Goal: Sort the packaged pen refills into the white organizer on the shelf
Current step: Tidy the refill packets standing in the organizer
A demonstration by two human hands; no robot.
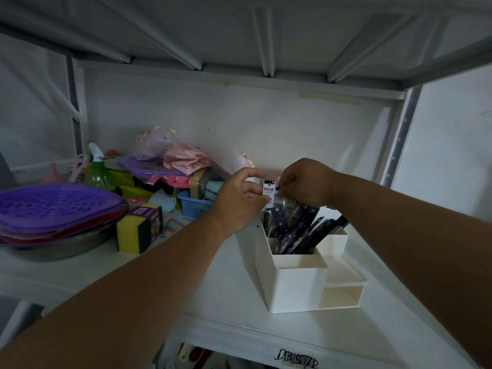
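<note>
My left hand (241,194) and right hand (306,182) meet over the back of the organizer (295,278), both pinching the white header cards of the refills (298,230). My left fingers curl round the card with printed text at 12 o'clock of the organizer; my right fingertips nip the cards just beside it. The packs stand tilted in the tall rear compartments, dark sleeves fanning toward 2 o'clock.

I judge these packs light and thin, stiff along their length but easy to bend, with slick plastic sleeves. The card tops give the surest hold; squeezing the middle would likely crease them or let them slide.

The front compartment at 6 o'clock looks bare, and the low tray at 4 o'clock too, so there is room to spread packs out. The compartment walls are thin edges that could catch a pack's lower end. At 9 o'clock, well apart, sit a sponge (138,230) and a blue basket (193,205); the shelf (226,302) above leaves lifting room.
</note>
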